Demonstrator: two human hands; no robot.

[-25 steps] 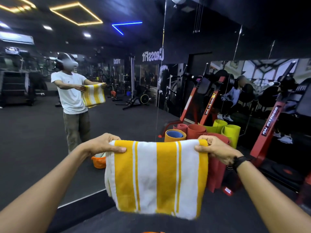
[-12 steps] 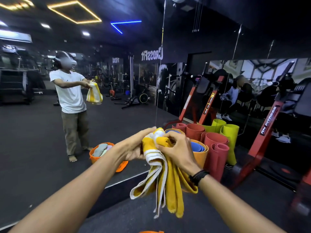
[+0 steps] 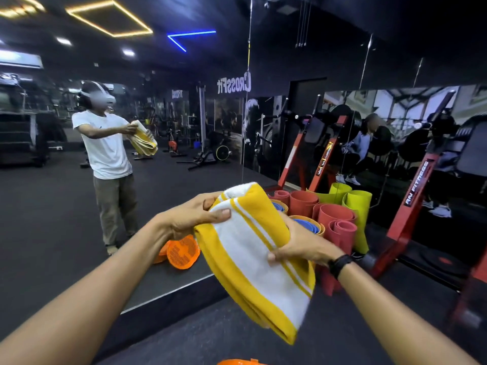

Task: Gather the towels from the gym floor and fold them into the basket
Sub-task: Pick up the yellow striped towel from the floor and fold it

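A yellow and white striped towel [image 3: 253,256], folded into a thick narrow pad, is held in front of me above the dark floor. My left hand [image 3: 195,218] grips its upper end, thumb on top. My right hand [image 3: 303,246] holds its right edge lower down, fingers curled under the fold. The orange basket [image 3: 238,361] shows only as a rim at the bottom edge of the view, directly below the towel. In the wall mirror its reflection [image 3: 181,251] appears orange and perforated.
A mirror wall stands just ahead, reflecting me and the gym behind. Rolled red, yellow-green and orange mats [image 3: 334,222] stand upright to the right of the towel. Red weight-rack frames [image 3: 405,222] lean further right. Dark rubber floor [image 3: 184,335] lies below.
The towel went from spread flat between both hands, to bunched with hands together, to a folded pad now. My right hand has slid down its edge.
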